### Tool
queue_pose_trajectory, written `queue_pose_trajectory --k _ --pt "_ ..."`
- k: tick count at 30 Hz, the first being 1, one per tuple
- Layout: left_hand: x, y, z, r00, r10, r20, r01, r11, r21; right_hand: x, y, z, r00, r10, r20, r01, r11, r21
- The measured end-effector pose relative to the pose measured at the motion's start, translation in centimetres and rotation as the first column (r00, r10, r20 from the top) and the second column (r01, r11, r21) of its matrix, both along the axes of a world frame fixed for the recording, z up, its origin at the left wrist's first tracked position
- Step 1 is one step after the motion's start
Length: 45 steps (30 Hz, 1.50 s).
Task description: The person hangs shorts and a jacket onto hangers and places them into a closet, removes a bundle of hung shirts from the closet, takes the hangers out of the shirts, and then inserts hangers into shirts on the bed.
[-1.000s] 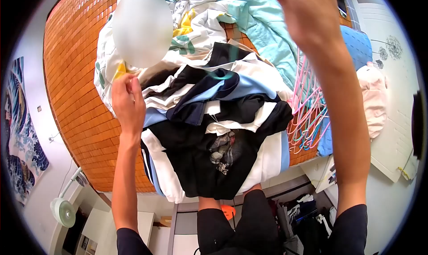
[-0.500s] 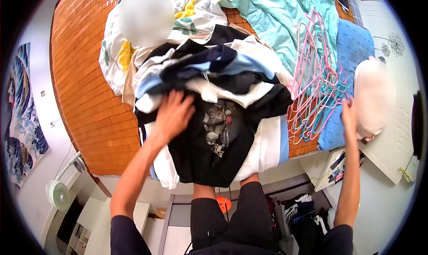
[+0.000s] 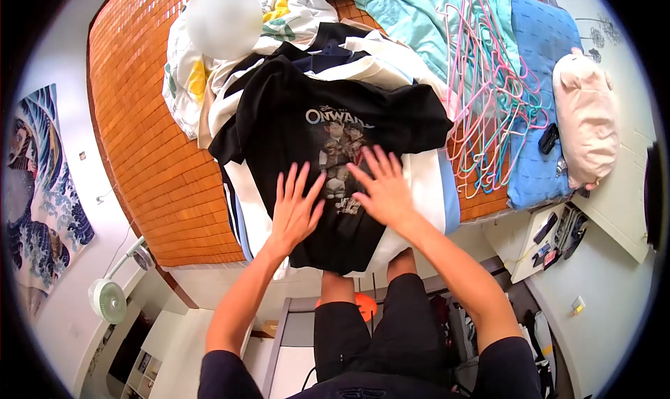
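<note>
A black T-shirt (image 3: 279,134) with a printed figure design and lettering lies spread on top of a pile of clothes at the bed's near edge. My left hand (image 3: 296,211) rests on the lower left of the shirt, fingers spread. On the lower right of the print lies my right hand (image 3: 384,190), its fingers also apart. Neither hand grips the cloth. Beneath the shirt, white garments (image 3: 426,190) stick out on both sides, with a light blue edge at the right.
Pink and teal hangers (image 3: 488,113) lie tangled to the right, beside a blue pillow (image 3: 537,169). A pale plush toy (image 3: 590,120) and a small black object (image 3: 549,139) are there too. A mint-green cloth (image 3: 405,15) lies behind. A fan (image 3: 108,300) stands lower left.
The shirt's upper part, bunched before, now lies open with its lettering showing. My right hand has come from beside the hangers onto the shirt, and my left hand has shifted lower.
</note>
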State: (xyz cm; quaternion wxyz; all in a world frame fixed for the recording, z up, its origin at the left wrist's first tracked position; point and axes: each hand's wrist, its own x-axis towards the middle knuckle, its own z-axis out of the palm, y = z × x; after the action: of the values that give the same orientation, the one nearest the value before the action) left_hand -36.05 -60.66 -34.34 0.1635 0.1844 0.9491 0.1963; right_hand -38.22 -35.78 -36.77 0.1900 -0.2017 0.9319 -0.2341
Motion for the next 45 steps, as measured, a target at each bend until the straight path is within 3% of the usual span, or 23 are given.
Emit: queue_pose_trajectory --k 1,3,7,9,11,13,15,16,17,18,19,21,22,24,26,30,32,35,36,37,39,41,45 --pt "3.1 -1.8 -1.4 0.991 -0.032 0.127 0.038 0.998 -0.043 0.5 1.7 -0.6 1.0 0.005 0.005 -0.005 0.999 0.044" --pt "7.9 -5.5 -2.9 0.993 0.015 0.119 0.015 0.968 -0.251 1.7 4.2 -0.1 0.999 0.011 0.033 -0.018 0.975 0.221" --pt "12.2 -9.5 -1.9 0.944 0.291 0.154 -0.209 0.892 -0.401 4.8 8.2 -0.3 0.999 -0.047 -0.024 0.052 0.959 0.28" --pt "13.2 -9.9 -2.0 0.923 0.357 0.143 -0.29 0.891 -0.349 7.2 9.6 -0.5 0.957 -0.251 0.144 0.199 0.932 0.303" --pt "14.5 -10.0 -3.8 0.88 0.46 0.119 -0.403 0.856 -0.324 10.0 9.9 -0.6 0.963 -0.265 0.042 0.239 0.92 0.311" --pt "14.5 -8.6 -4.1 0.803 0.59 0.086 -0.557 0.794 -0.243 12.5 9.7 -0.2 0.877 -0.436 0.204 0.4 0.896 0.194" --pt "14.4 -5.3 -3.4 0.738 0.664 0.12 -0.642 0.745 -0.179 14.6 8.4 0.6 0.885 -0.452 0.109 0.438 0.889 0.132" --pt "13.8 -4.0 -3.3 0.664 0.732 0.153 -0.722 0.681 -0.125 16.1 7.7 0.3 0.859 -0.47 0.202 0.469 0.882 0.054" --pt "15.4 -3.5 -5.9 0.656 0.755 0.018 -0.751 0.655 -0.091 17.7 7.2 -0.4 0.831 -0.47 0.298 0.499 0.867 -0.025" --pt "14.6 -3.0 -5.6 0.558 0.823 0.112 -0.815 0.568 -0.116 18.8 6.9 -0.6 0.805 -0.394 0.444 0.412 0.909 0.059" --pt "13.9 -2.8 -5.4 0.437 0.877 0.198 -0.868 0.469 -0.162 19.9 6.6 -0.9 0.806 -0.379 0.455 0.401 0.915 0.051" --pt "13.3 -4.5 -7.0 0.387 0.881 0.273 -0.887 0.436 -0.15 23.0 5.7 -3.3 0.642 -0.214 0.736 0.121 0.977 0.177" --pt "13.2 -5.5 -8.3 0.381 0.873 0.305 -0.902 0.423 -0.085 24.4 5.4 -4.4 0.587 -0.13 0.799 0.046 0.991 0.127" --pt "13.3 -7.9 -9.6 0.372 0.833 0.41 -0.907 0.42 -0.03 29.4 5.3 -7.7 0.464 0.069 0.883 -0.176 0.984 0.015" --pt "13.6 -9.7 -11.3 0.302 0.794 0.527 -0.94 0.339 0.028 32.4 4.1 -8.3 0.459 0.124 0.88 -0.316 0.948 0.031" --pt "13.8 -10.5 -12.6 0.293 0.838 0.461 -0.932 0.358 -0.057 39.3 2.6 -10.4 0.499 0.147 0.854 -0.287 0.958 0.002" --pt "13.3 -10.4 -12.0 0.346 0.825 0.447 -0.922 0.387 0.001 42.8 2.0 -13.8 0.144 0.237 0.961 -0.1 0.969 -0.224" --pt "13.8 -11.5 -13.1 0.362 0.81 0.461 -0.921 0.386 0.044 44.2 1.6 -15.0 0.039 0.186 0.982 -0.001 0.983 -0.186" --pt "13.7 -11.4 -12.9 0.359 0.806 0.47 -0.923 0.382 0.048 42.9 1.7 -15.2 -0.029 0.213 0.977 -0.111 0.97 -0.215" --pt "13.7 -11.2 -12.8 0.373 0.796 0.478 -0.917 0.395 0.057 42.2 1.5 -14.3 -0.022 0.202 0.979 -0.097 0.974 -0.204" --pt "13.8 -11.1 -12.8 0.355 0.836 0.419 -0.923 0.385 0.013 41.5 1.5 -14.0 0.267 0.209 0.941 -0.096 0.977 -0.19" --pt "13.6 -10.3 -12.0 0.399 0.836 0.376 -0.911 0.408 0.059 45.3 0.2 -16.7 0.207 0.225 0.952 -0.059 0.974 -0.217" --pt "14.5 -10.8 -12.1 0.395 0.812 0.43 -0.911 0.405 0.072 45.2 -3.1 -17.2 -0.055 0.131 0.99 -0.136 0.981 -0.138"
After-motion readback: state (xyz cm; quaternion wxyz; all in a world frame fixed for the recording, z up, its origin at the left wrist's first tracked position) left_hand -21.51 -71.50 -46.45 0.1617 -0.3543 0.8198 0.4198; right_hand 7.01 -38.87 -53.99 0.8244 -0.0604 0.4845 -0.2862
